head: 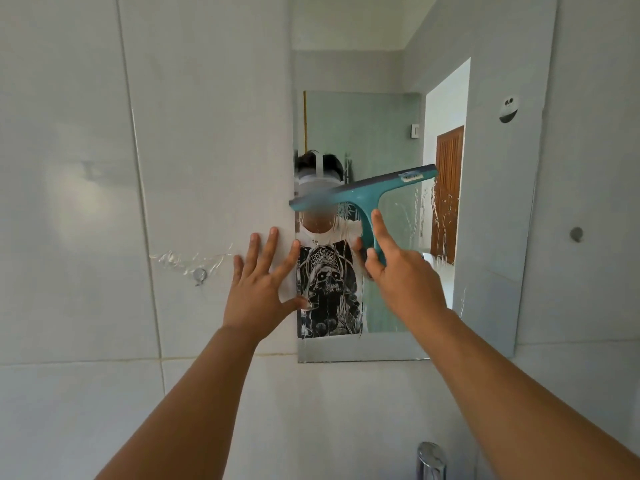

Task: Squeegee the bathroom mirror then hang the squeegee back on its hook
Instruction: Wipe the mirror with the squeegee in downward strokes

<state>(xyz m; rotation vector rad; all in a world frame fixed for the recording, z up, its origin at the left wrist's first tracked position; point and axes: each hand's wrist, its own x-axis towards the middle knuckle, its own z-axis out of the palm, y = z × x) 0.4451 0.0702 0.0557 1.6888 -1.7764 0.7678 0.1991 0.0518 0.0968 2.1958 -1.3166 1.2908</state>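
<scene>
Teal squeegee [363, 194] up on mirror [485, 168], R hand [401, 271] gripping it, L hand [263, 282] flat on tile.

L to R: small chrome hook [200, 274] on white tiled wall [86, 168] w/ smear of clear residue round it; L hand just R of hook, fingers spread, palm against tile at mirror's L edge; R hand wrapped round squeegee handle, index finger extended along it, blade tilted, R end higher, against the glass; water streaks on glass under blade's R end; chrome tap [431, 460] at bottom edge.
</scene>
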